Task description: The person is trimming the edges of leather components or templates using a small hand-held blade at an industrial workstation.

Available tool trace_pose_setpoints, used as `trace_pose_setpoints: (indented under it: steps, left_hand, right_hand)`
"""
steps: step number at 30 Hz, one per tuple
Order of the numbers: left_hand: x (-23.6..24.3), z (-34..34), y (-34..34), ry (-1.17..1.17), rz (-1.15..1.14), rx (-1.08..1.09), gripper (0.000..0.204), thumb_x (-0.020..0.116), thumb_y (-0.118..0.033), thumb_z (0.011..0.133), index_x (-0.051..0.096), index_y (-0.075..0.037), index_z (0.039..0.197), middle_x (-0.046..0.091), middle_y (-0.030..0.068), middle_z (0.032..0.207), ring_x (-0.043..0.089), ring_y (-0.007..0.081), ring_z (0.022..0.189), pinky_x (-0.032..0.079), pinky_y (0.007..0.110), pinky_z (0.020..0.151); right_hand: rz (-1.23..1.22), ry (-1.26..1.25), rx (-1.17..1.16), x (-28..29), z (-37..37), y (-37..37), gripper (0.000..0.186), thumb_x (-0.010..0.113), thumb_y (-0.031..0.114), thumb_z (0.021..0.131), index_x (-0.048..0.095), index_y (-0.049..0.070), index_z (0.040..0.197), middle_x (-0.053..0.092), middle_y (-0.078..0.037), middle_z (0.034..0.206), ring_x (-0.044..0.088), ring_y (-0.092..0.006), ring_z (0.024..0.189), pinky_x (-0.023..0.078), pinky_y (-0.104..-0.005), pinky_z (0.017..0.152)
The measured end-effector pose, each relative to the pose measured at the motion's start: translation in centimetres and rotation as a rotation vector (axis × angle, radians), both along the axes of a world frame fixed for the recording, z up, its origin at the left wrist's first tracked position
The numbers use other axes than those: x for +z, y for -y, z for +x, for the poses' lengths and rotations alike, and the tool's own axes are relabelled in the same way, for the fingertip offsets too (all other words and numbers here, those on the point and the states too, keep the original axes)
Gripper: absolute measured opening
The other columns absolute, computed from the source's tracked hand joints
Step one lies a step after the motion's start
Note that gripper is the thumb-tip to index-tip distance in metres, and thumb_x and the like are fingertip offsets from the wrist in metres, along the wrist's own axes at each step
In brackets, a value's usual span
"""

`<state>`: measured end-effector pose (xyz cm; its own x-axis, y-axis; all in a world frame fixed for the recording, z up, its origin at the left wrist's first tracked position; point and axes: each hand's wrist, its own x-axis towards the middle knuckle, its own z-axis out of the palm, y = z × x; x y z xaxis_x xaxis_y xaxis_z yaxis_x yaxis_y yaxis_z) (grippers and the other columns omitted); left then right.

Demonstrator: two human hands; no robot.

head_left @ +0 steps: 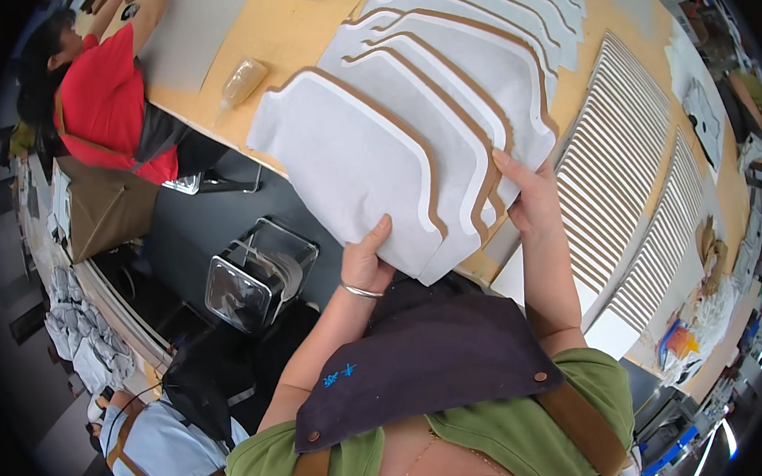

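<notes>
A light grey, curved sheet-like panel [341, 153] with a white and brown border along one edge lies across the front of the table. My left hand [368, 258] grips its near edge, thumb on top and fingers hidden beneath. At the right, my right hand [528, 192] pinches the brown-bordered edges of overlapping panels [456, 150] between thumb and fingers. How many layers it holds cannot be made out. Farther back, several similar panels [480, 1] lie fanned out, each overlapping the one behind so that the bordered edges show.
On the yellowish table [208, 118] a clear squeeze bottle [243, 81] lies at the left. Rows of brown-and-white striped pieces [608, 167] cover the right side. A person in red [107, 102] works at the far left; a stool [257, 280] stands left of me, with a person in light blue [167, 452] behind.
</notes>
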<state>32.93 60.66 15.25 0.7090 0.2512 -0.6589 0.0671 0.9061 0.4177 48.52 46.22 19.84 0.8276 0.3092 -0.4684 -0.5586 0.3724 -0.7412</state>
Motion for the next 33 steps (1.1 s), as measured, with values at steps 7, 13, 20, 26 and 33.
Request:
trace_pose_setpoints:
  steps: [7, 13, 20, 26, 33]
  left_hand:
    - [6.3, 10.2, -4.9, 0.311, 0.379, -0.308, 0.057, 0.066, -0.008, 0.074, 0.037, -0.002, 0.123, 0.051, 0.0094, 0.113, 0.052, 0.0235, 0.103, 0.044, 0.037, 0.088]
    - [11.1, 17.8, -10.5, 0.461, 0.7, -0.869, 0.056, 0.07, -0.005, 0.07, 0.045, 0.0, 0.12, 0.055, 0.0109, 0.11, 0.054, 0.0219, 0.1, 0.043, 0.034, 0.087]
    - [9.4, 26.8, -18.5, 0.16, 1.534, -1.704, 0.07, 0.077, -0.019, 0.058, 0.047, 0.002, 0.118, 0.056, 0.0144, 0.112, 0.055, 0.0251, 0.101, 0.043, 0.032, 0.086]
    - [-2.1, 30.5, -15.7, -0.055, 2.089, -2.231, 0.07, 0.074, -0.026, 0.059, 0.047, 0.003, 0.116, 0.054, 0.0213, 0.113, 0.053, 0.0291, 0.104, 0.043, 0.033, 0.087]
    - [-5.7, 28.3, -16.9, -0.31, 2.294, -1.778, 0.055, 0.072, -0.025, 0.064, 0.053, -0.005, 0.112, 0.058, 0.0145, 0.107, 0.056, 0.0278, 0.098, 0.045, 0.038, 0.083]
  right_hand:
    - [0.074, 0.433, -0.167, 5.2, 1.8, 2.9, 0.041, 0.064, -0.002, 0.074, 0.049, 0.001, 0.112, 0.057, -0.008, 0.105, 0.056, -0.016, 0.094, 0.046, -0.0292, 0.081]
    - [-0.426, 0.938, -0.402, 1.4, -5.9, 3.1, 0.046, 0.068, 0.002, 0.073, 0.047, -0.002, 0.113, 0.055, -0.009, 0.106, 0.055, -0.0151, 0.09, 0.045, -0.0277, 0.076]
    - [-0.658, 0.784, 0.833, -5.5, -16.1, -3.0, 0.028, 0.063, 0.027, 0.075, 0.06, 0.013, 0.099, 0.06, -0.01, 0.092, 0.058, -0.0264, 0.08, 0.047, -0.0348, 0.071]
    - [-0.945, 0.283, 0.478, -6.4, -14.8, -0.1, 0.027, 0.061, 0.023, 0.076, 0.061, 0.007, 0.098, 0.061, -0.011, 0.073, 0.059, -0.0252, 0.072, 0.046, -0.0327, 0.066]
    - [-1.341, 0.143, -0.108, -14.0, -8.1, 7.0, 0.031, 0.062, 0.028, 0.074, 0.061, 0.003, 0.093, 0.063, -0.01, 0.076, 0.062, -0.0238, 0.072, 0.047, -0.0318, 0.065]
